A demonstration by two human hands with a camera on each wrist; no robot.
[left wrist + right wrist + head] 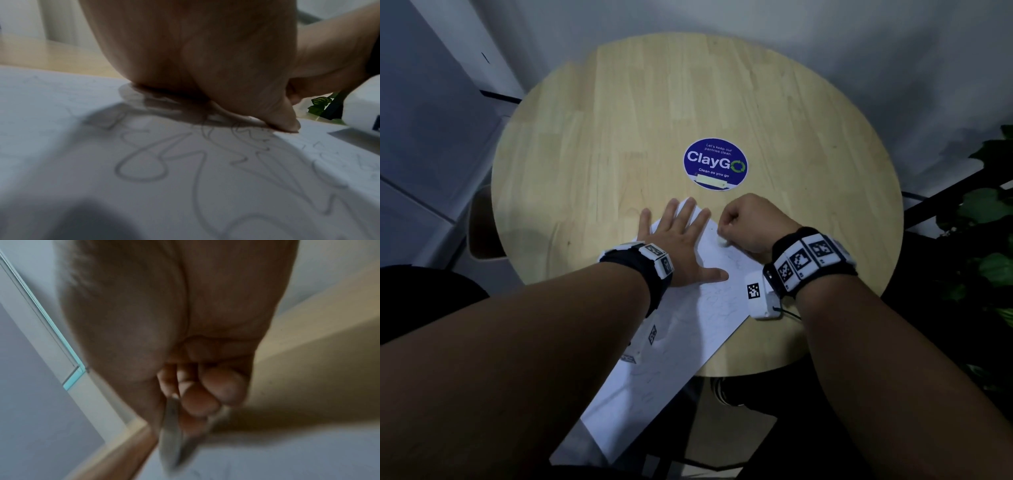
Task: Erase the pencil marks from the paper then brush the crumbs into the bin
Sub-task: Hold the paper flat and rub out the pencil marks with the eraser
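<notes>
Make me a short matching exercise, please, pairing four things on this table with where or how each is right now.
Things:
1. left hand
2. right hand
3. paper
4. round sticker

States:
A. overhangs the table's near edge
B. grips the white eraser
C. lies flat, fingers spread, on the sheet
D. stuck at the table's middle, beyond both hands

Pairs: 1-C, 2-B, 3-A, 4-D
</notes>
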